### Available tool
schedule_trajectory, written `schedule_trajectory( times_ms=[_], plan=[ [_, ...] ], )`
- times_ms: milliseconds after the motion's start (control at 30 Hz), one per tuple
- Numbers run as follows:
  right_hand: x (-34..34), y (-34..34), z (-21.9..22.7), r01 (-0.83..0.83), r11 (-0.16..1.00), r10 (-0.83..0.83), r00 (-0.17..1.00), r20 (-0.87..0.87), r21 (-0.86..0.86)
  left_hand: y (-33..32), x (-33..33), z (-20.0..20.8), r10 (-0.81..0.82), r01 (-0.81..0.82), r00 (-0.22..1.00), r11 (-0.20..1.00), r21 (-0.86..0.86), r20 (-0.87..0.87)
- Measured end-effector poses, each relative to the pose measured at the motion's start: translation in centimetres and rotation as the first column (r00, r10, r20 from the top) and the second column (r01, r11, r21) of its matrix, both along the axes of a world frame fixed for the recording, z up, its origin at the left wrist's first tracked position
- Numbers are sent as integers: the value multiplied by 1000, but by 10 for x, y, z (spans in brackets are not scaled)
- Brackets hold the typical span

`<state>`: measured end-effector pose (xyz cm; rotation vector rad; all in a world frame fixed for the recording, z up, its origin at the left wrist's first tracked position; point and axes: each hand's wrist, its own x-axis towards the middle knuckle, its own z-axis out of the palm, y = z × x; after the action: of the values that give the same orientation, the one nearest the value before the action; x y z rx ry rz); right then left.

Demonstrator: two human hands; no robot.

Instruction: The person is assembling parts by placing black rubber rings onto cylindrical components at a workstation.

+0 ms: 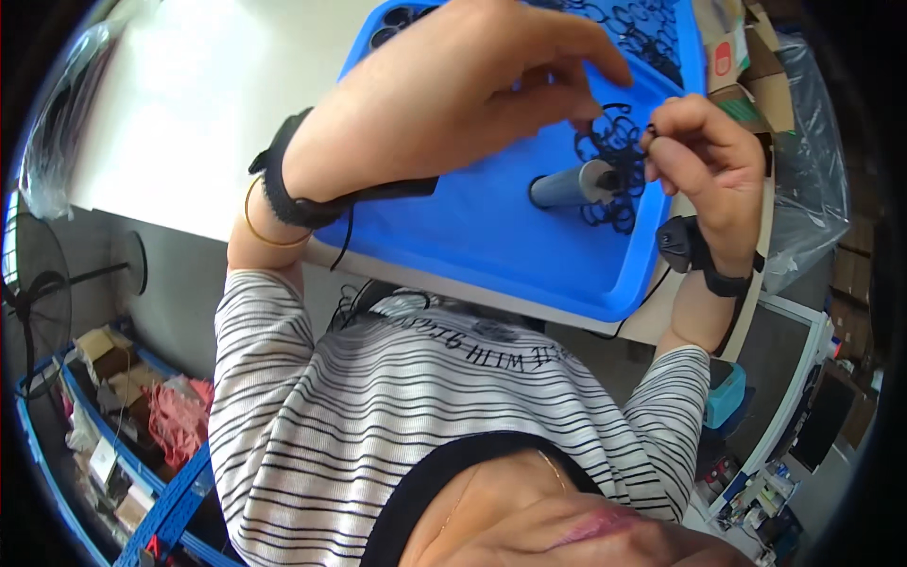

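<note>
My left hand reaches over a blue tray with its fingers curved and apart. Nothing shows between them, though part of the fingers is hidden behind the hand. Above the tray's right rim, my right hand pinches a small black ring between thumb and fingertips; only a bit of it shows. Between and below the hands, a grey cylinder with a dark top stands in the tray. Loose black rings lie around it, towards the tray's right side.
A second blue tray at the back holds many black rings. Dark round parts sit at the far left of the trays. Open cardboard boxes and clear plastic are at the right. A pale table extends left.
</note>
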<state>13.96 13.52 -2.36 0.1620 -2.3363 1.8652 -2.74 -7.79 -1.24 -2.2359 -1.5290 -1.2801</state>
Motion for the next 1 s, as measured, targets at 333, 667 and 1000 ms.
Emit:
schedule_trajectory(
  times_ms=[333, 667, 1000],
  plan=[
    [-6, 4, -2, -2, 1000, 4, 998, 55, -22, -4, 10, 11, 305, 290, 575, 792, -538, 759],
    [-5, 10, -5, -18, 999, 19, 1000, 23, -45, 3, 6, -2, 218, 442, 434, 795, -417, 874],
    [-5, 8, -6, 9, 999, -10, 1000, -22, -45, 3, 3, -16, 154, 420, 491, 821, -388, 858]
  ],
)
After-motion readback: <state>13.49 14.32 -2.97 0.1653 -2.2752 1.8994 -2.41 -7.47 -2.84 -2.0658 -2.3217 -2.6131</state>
